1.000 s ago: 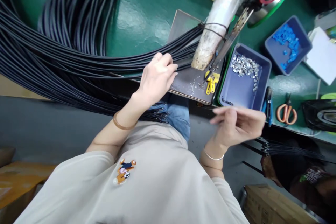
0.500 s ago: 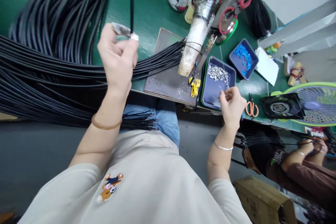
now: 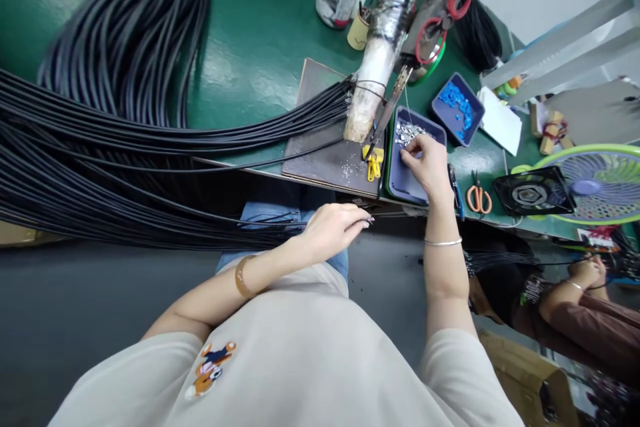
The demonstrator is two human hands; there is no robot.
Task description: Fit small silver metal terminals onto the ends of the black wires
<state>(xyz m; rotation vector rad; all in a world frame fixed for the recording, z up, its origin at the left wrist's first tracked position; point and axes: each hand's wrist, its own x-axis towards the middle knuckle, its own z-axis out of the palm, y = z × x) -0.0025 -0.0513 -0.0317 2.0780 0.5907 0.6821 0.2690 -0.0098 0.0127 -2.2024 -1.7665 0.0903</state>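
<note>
My left hand (image 3: 334,230) is low over my lap by the table's front edge, fingers pinched together on the end of a thin black cable (image 3: 225,219) from the big cable bundle (image 3: 100,140) on the left. My right hand (image 3: 424,161) reaches into a grey-blue tray (image 3: 403,180), its fingertips curled down into a heap of small metal clips (image 3: 407,133). What those fingers hold, if anything, is hidden. A dark work board (image 3: 320,153) lies between the two hands with one cable across it.
A foil-wrapped machine arm (image 3: 375,67) hangs over the board, with a yellow tool (image 3: 371,161) below it. To the right lie a tray of blue parts (image 3: 457,107), orange scissors (image 3: 479,199) and a green fan (image 3: 590,187). Another person's hand (image 3: 585,273) works at lower right.
My left hand came down from high over the table to my lap with a cable. My right hand moved forward from the tray's near edge into the clips.
</note>
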